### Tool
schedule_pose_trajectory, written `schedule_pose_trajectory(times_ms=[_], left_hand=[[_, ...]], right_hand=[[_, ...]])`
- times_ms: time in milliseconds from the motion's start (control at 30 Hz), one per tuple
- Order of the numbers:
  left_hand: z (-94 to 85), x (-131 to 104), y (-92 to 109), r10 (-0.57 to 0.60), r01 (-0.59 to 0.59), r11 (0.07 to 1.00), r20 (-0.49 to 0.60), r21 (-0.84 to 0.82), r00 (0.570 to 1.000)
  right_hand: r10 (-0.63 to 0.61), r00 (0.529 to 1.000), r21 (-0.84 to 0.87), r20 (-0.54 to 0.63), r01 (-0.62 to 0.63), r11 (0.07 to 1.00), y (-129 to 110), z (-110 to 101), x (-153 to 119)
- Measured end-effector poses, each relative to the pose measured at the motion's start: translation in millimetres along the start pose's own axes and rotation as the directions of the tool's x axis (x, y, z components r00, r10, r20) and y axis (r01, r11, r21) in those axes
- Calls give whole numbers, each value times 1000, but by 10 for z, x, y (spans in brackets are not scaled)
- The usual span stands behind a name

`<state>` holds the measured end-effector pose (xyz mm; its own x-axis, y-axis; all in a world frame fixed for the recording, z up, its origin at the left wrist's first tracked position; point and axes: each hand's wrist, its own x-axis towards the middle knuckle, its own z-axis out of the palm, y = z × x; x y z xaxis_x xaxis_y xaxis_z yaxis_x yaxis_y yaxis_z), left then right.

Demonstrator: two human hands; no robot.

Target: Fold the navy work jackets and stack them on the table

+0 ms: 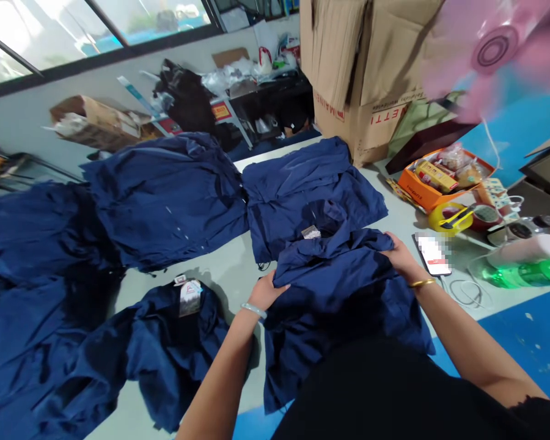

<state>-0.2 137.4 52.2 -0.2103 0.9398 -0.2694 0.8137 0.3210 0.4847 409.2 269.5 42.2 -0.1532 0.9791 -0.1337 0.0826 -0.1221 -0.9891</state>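
A navy blue jacket (334,281) lies in front of me, its lower part draping over the table's near edge. My left hand (266,292) is closed on its left side, fingers pinching the fabric. On the opposite side my right hand (399,253) grips the jacket near the shoulder, with the fingertips partly hidden by cloth. The collar points away from me, and a small white label (310,232) shows beside it. Just beyond lies a stack of folded navy garments (302,177). To the left a loose navy garment (165,342) carries a hang tag (190,297).
More navy garments (165,195) are piled at the left and back of the pale table (231,260). On the right are a phone (433,253), a green bottle (527,272), tape rolls (449,218) and an orange box (440,189). A large carton (362,116) and a pink fan (492,52) stand behind.
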Motion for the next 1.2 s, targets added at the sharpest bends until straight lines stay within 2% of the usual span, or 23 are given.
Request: schedule_pose_trajectory(times_ms=[100, 233, 300, 400, 533, 667, 833, 1000, 1100, 1200], left_hand=[[-239, -224, 188, 119, -126, 982, -60, -138, 991], [-598, -494, 419, 226, -272, 954, -300, -125, 927], [-735, -550, 508, 245, -306, 944, -359, -122, 901], [-897, -510, 607, 279, -316, 948, -381, -37, 882], [-1122, -294, 733, 302, -275, 953, -398, 126, 866], [-1358, 19, 896, 360, -281, 926, -359, 254, 861], [-1610, 331, 1069, 330, -214, 892, -251, 399, 910], [-1968, 595, 1199, 326, -227, 878, -179, 422, 928], [-2276, 914, 1266, 331, -245, 884, -163, 398, 929], [-2619, 1419, 1280, 346, -274, 887, -141, 371, 928]], right_hand=[[-123, 989, 28, -76, 125, 992, -324, -156, -116], [-300, 936, 30, -184, 311, 950, -655, -375, -216], [-355, 915, -8, -192, 360, 933, -752, -431, -223], [-423, 875, -102, -234, 411, 906, -888, -459, -159], [-513, 808, -173, -289, 483, 858, -1150, -491, 112], [-562, 794, -184, -232, 532, 827, -1398, -497, 514], [-565, 807, -146, -172, 546, 825, -1508, -403, 901], [-553, 821, -158, -141, 532, 832, -1572, -306, 1280], [-574, 809, -171, -125, 552, 816, -1663, -226, 1664], [-627, 770, -202, -117, 600, 774, -1805, -78, 2217]])
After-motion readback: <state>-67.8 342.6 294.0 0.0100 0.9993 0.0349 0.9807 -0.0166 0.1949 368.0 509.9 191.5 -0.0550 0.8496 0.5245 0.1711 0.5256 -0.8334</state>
